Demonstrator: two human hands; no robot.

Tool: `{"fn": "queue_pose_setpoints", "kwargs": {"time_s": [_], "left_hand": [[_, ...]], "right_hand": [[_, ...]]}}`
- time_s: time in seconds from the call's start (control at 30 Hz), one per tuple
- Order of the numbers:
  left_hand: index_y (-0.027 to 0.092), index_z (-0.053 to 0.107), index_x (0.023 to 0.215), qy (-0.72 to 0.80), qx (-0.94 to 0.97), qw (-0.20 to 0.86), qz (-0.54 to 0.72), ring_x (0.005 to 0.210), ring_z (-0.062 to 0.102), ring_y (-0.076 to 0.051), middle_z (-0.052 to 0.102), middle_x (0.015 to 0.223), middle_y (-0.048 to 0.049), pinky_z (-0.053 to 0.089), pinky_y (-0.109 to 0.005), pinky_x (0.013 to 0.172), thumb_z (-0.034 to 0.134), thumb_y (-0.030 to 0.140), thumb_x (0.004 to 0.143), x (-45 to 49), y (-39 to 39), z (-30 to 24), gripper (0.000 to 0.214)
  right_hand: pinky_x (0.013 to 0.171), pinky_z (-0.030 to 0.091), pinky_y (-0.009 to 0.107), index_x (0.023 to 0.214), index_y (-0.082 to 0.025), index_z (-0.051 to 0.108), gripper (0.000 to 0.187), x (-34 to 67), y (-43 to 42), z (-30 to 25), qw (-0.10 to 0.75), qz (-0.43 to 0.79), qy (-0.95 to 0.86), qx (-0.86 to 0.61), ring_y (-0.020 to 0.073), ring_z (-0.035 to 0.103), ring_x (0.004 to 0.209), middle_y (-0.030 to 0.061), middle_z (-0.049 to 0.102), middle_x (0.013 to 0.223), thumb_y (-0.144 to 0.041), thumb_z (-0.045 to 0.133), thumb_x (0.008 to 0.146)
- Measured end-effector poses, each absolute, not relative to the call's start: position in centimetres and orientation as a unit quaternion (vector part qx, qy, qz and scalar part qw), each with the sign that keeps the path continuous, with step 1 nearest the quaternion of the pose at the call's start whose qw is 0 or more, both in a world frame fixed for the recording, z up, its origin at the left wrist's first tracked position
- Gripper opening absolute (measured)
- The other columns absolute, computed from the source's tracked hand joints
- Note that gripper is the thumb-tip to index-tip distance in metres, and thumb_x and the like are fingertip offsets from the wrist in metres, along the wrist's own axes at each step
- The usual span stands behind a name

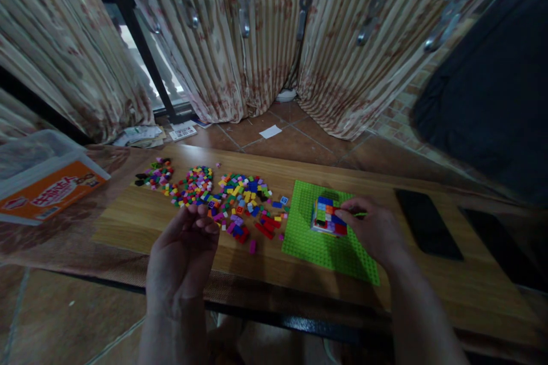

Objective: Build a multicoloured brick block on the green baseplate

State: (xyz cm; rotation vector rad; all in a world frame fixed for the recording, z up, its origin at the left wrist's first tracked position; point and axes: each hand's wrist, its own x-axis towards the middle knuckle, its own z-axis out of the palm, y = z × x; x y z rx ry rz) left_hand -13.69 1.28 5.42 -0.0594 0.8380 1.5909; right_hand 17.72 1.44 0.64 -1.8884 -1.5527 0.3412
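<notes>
Now: Two Hands, One Block, One Baseplate

We count two hands of our own over the wooden surface (128,222). One green baseplate (317,245) lies flat on it, and one many-coloured brick block (327,217) stands on the plate's middle. Our right hand (372,228) rests on the plate just right of the block. Its fingers are pinched narrow on one small light-green piece (359,214), and their tips touch the block's right side.

Our left hand (184,251) hovers well left of the plate with the fingers curled loosely inward. We cannot tell whether they hold a brick. Just beyond their tips lie the loose bricks (231,194), too many to count, strewn in roughly three clusters from the surface's left part up to the plate's left edge.

One black phone (428,225) lies flat to the right of the plate, apart from it. One orange box (47,188) with a clear lid sits at the far left.
</notes>
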Motion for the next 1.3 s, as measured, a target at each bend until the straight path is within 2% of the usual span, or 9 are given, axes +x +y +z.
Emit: {"fn": "queue_pose_setpoints", "kwargs": {"time_s": [0.1,0.23,0.43,0.57,0.73,0.87,0.97,1.1,1.3], "left_hand": [[0.012,0.057,0.075,0.363,-0.026,0.622,0.694,0.053,0.053,-0.007,0.060,0.069,-0.0033,0.048,-0.017,0.048,0.039,0.013,0.093,-13.5,1.3,5.5,0.026],[0.012,0.058,0.074,0.361,-0.025,0.624,0.692,0.052,0.053,-0.007,0.060,0.069,-0.0034,0.048,-0.018,0.048,0.040,0.013,0.093,-13.4,1.4,5.5,0.025],[0.012,0.058,0.074,0.359,-0.026,0.629,0.689,0.053,0.054,-0.007,0.059,0.069,-0.0033,0.048,-0.017,0.048,0.038,0.012,0.093,-13.3,1.4,5.6,0.027],[0.012,0.058,0.074,0.362,-0.019,0.628,0.689,0.053,0.053,-0.007,0.059,0.069,-0.0032,0.048,-0.017,0.048,0.039,0.012,0.093,-13.3,1.3,5.7,0.027],[0.012,0.058,0.074,0.363,-0.021,0.623,0.692,0.052,0.052,-0.007,0.059,0.069,-0.0034,0.048,-0.018,0.048,0.040,0.013,0.092,-13.4,1.3,5.5,0.026],[0.012,0.058,0.074,0.367,-0.020,0.622,0.692,0.052,0.053,-0.008,0.059,0.069,-0.0036,0.048,-0.018,0.048,0.039,0.013,0.093,-13.4,1.4,5.6,0.027],[0.012,0.058,0.073,0.374,-0.022,0.621,0.689,0.052,0.053,-0.007,0.059,0.068,-0.0034,0.047,-0.017,0.048,0.038,0.013,0.093,-13.2,1.3,5.8,0.028],[0.012,0.057,0.074,0.375,-0.020,0.617,0.691,0.051,0.052,-0.007,0.059,0.069,-0.0031,0.047,-0.017,0.047,0.039,0.012,0.093,-13.0,1.3,5.9,0.027],[0.013,0.057,0.074,0.372,-0.012,0.620,0.691,0.051,0.052,-0.007,0.058,0.069,-0.0029,0.047,-0.018,0.048,0.038,0.012,0.093,-13.3,1.4,5.7,0.027]], "right_hand": [[0.061,0.049,0.032,0.088,-0.020,0.067,0.026,17.7,1.5,0.4,0.333,0.152,-0.575,-0.731,0.0180,0.064,0.066,0.0063,0.070,0.086,-0.041,0.064,0.074],[0.064,0.050,0.033,0.103,-0.018,0.068,0.038,17.7,1.7,0.3,0.339,0.171,-0.565,-0.732,0.0200,0.066,0.070,0.0088,0.073,0.093,-0.041,0.066,0.073],[0.056,0.047,0.032,0.098,-0.019,0.074,0.035,17.7,1.9,0.3,0.333,0.203,-0.551,-0.738,0.0188,0.062,0.057,0.0044,0.071,0.067,-0.041,0.065,0.072],[0.053,0.046,0.031,0.096,-0.019,0.074,0.035,17.6,2.1,0.1,0.356,0.231,-0.532,-0.733,0.0185,0.062,0.054,0.0024,0.069,0.062,-0.041,0.067,0.070],[0.060,0.050,0.033,0.104,-0.017,0.071,0.045,18.6,1.8,0.1,0.378,0.292,-0.519,-0.709,0.0205,0.066,0.067,0.0075,0.074,0.082,-0.049,0.065,0.073],[0.064,0.052,0.034,0.109,-0.018,0.069,0.048,20.2,1.3,0.7,0.403,0.230,-0.523,-0.714,0.0216,0.066,0.078,0.0106,0.073,0.101,-0.053,0.061,0.078],[0.070,0.053,0.037,0.116,-0.020,0.066,0.051,20.3,1.0,0.7,0.371,0.229,-0.556,-0.707,0.0243,0.067,0.087,0.0109,0.072,0.107,-0.051,0.066,0.076],[0.086,0.051,0.044,0.125,-0.022,0.061,0.053,19.0,1.3,-0.1,0.323,0.255,-0.615,-0.673,0.0270,0.065,0.104,0.0101,0.068,0.119,-0.044,0.067,0.077],[0.083,0.053,0.042,0.120,-0.023,0.064,0.041,18.4,1.8,-0.8,0.331,0.282,-0.603,-0.669,0.0241,0.068,0.094,0.0080,0.071,0.113,-0.038,0.061,0.082]]}}
